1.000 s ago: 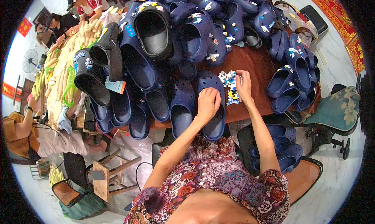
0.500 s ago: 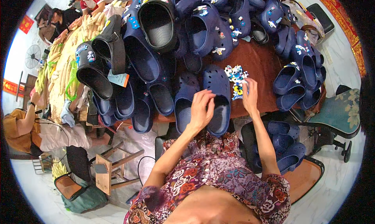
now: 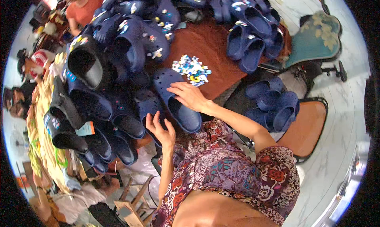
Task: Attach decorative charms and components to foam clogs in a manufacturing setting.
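Two plain navy clogs lie side by side at the near edge of the brown-covered table. Over the right clog (image 3: pixel 184 117), my right hand (image 3: pixel 190 96) rests with its fingers stretched out across the upper by the foot opening. My left hand (image 3: pixel 161 131) is at the heel end of the left clog (image 3: pixel 147 102), fingers apart; whether it touches that clog I cannot tell. Just beyond the right clog is a small heap of blue, white and yellow shoe charms (image 3: pixel 191 70). Neither clog on the near edge shows charms.
Navy clogs with charms (image 3: pixel 130 41) are piled along the left and back, a black clog (image 3: pixel 85 64) among them. More decorated clogs (image 3: pixel 253 33) stand at the right. Plain navy clogs (image 3: pixel 273 102) sit on a seat beside me. A green chair (image 3: pixel 316 41) is farther right.
The view has swung right, shifting the table leftward in the picture. My right hand has moved from the charms onto the right clog; my left hand has left that clog for the left one.
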Motion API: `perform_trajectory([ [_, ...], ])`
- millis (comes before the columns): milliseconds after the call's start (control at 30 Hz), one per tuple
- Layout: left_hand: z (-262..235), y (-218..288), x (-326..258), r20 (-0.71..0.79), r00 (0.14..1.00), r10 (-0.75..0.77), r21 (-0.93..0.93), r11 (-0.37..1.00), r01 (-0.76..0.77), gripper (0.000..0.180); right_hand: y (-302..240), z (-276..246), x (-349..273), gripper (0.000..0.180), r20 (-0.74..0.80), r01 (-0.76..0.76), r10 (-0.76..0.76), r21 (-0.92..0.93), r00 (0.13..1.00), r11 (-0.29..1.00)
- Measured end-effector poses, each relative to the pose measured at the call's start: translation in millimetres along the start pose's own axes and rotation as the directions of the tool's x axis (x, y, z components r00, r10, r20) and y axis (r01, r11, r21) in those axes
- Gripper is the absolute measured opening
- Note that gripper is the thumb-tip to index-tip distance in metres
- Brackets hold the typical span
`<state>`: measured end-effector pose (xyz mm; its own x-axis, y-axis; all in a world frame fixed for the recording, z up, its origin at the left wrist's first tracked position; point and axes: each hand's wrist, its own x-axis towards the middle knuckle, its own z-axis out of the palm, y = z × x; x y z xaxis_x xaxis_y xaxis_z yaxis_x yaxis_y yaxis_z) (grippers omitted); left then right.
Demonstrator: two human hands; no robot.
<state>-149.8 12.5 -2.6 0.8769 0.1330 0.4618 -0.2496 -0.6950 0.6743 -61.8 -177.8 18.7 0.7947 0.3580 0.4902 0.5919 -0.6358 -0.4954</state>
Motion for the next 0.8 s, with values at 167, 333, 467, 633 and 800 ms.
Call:
perform_trajectory([
  [167, 6.7, 1.4, -1.4, 0.039, 0.998, 0.042, 0.034, 0.998, -0.044, 0.047, 3.5, 1.0, -7.8, 0.035, -0.115, 0.030, -0.036, -0.056, 0.993, 0.998],
  [333, 10.2, -5.5, -1.0, 0.052, 0.994, 0.092, 0.060, 0.994, -0.096, 0.047, -16.3, -56.3, -24.5, 0.033, -0.204, -0.031, 0.014, -0.082, 0.979, 0.996],
  [467, 13.1, -8.9, -3.1, 0.061, 0.992, 0.110, 0.069, 0.991, -0.114, 0.047, -18.6, -123.2, -50.3, 0.034, -0.288, -0.120, 0.030, -0.299, 0.957, 0.947],
  [633, 14.6, -16.6, 2.3, 0.049, 0.984, 0.173, 0.086, 0.980, -0.177, 0.047, -10.6, -209.8, -101.7, 0.031, -0.386, -0.465, 0.297, -0.476, 0.873, 0.747],
  [800, 15.4, -20.0, 0.8, 0.065, 0.986, 0.151, 0.075, 0.985, -0.156, 0.046, 22.6, -276.7, -188.5, 0.033, -0.550, -0.672, 0.391, -0.544, 0.738, 0.502],
])
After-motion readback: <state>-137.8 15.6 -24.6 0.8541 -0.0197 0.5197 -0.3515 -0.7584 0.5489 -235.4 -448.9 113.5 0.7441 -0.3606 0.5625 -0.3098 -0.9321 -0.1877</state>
